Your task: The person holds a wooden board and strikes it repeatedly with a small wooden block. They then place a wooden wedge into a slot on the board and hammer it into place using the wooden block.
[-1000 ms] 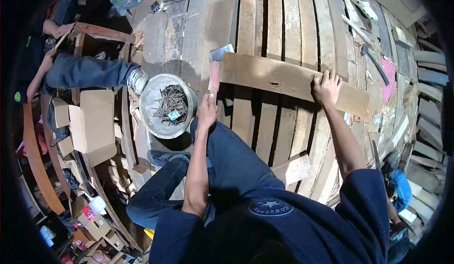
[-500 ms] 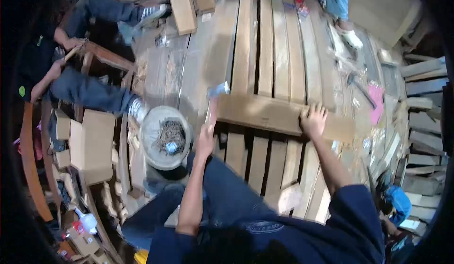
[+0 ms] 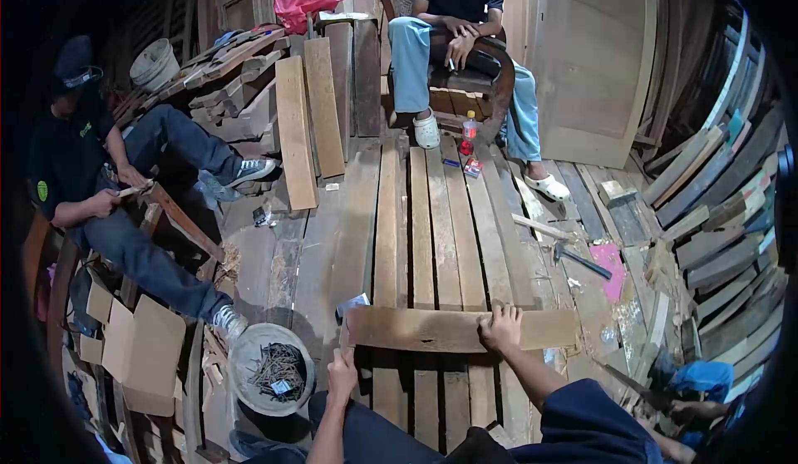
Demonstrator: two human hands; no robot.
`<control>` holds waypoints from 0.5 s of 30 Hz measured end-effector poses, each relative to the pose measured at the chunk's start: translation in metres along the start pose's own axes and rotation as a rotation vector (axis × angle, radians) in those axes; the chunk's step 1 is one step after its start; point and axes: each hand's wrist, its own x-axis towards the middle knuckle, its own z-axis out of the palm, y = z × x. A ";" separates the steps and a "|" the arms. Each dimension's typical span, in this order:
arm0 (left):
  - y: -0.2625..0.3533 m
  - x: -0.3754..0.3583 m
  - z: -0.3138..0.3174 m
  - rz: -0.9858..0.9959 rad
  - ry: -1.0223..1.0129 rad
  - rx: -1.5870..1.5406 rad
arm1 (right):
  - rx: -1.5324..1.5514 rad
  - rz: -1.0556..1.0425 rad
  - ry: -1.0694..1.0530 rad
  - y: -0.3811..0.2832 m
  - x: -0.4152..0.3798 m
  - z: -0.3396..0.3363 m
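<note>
A flat wooden board [image 3: 432, 331] lies crosswise over several parallel slats [image 3: 422, 223]. My right hand [image 3: 501, 329] grips it right of its middle, fingers over the far edge. Near the board's left end, my left hand [image 3: 342, 374] is closed around the handle of a tool with a bluish metal head [image 3: 352, 303]; its exact type is hard to make out. Left of my left hand stands a round bucket [image 3: 241, 381] with many nails [image 3: 278, 366] and a small blue-white packet in it.
A person [image 3: 125, 173] sits at the left holding a tool; another [image 3: 465, 32] sits on a chair ahead. A hammer [image 3: 586, 262] lies on a pink sheet at the right. A third person's arm [image 3: 694, 412] shows at lower right. Cardboard boxes [image 3: 145, 343] stand lower left.
The view has tilted up, bringing the seated people and back wall into sight. Both hands keep their places on the tool and the board.
</note>
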 end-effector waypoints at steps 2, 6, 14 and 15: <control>0.011 0.012 -0.011 0.006 -0.020 0.048 | 0.033 0.056 -0.181 -0.002 0.001 -0.014; 0.004 0.031 -0.005 0.033 -0.020 0.128 | -0.043 -0.038 0.026 0.004 -0.001 0.002; 0.026 -0.022 -0.007 -0.057 -0.036 0.239 | -0.056 -0.008 0.047 0.003 -0.003 0.006; 0.036 -0.014 -0.010 -0.057 -0.053 0.291 | -0.033 0.017 -0.072 0.000 0.000 -0.008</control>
